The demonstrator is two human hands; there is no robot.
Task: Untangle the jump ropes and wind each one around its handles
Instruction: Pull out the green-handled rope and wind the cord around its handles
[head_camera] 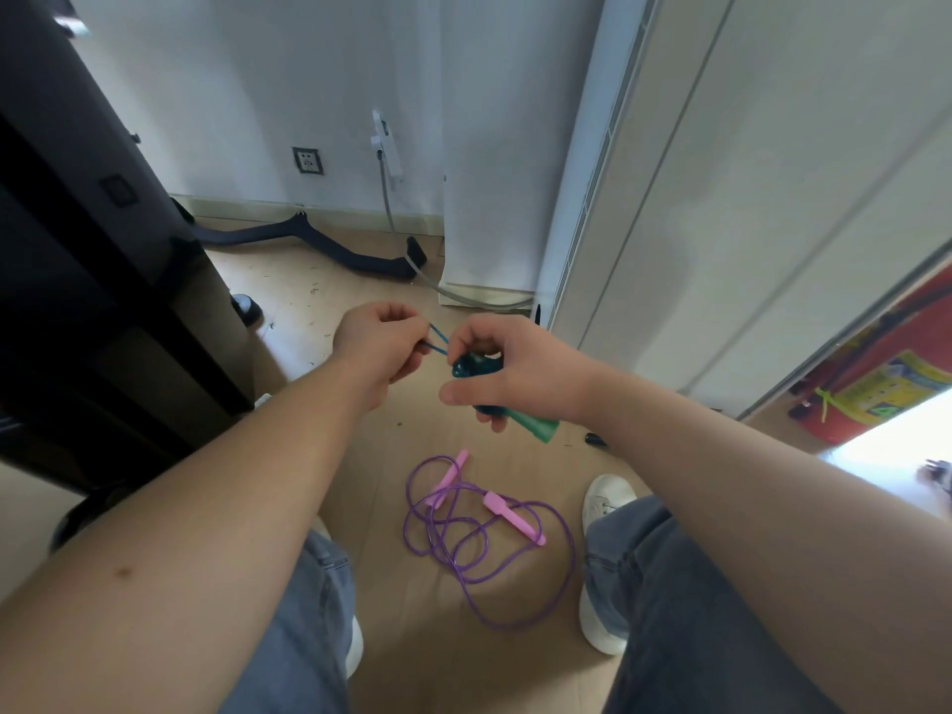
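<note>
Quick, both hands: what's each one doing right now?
Left hand: pinches a strand of the blue rope.
Right hand: grips the green handles, rope wound round them.

Soft daylight; overexposed glare lower right; wide-angle edge distortion; slight blur throughout

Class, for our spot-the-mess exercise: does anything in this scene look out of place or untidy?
The purple plastic jump rope with pink handles lies in loose, crossing loops on the wooden floor between the white shoes, unwound. Small dark specks litter the floor by the wall.
</note>
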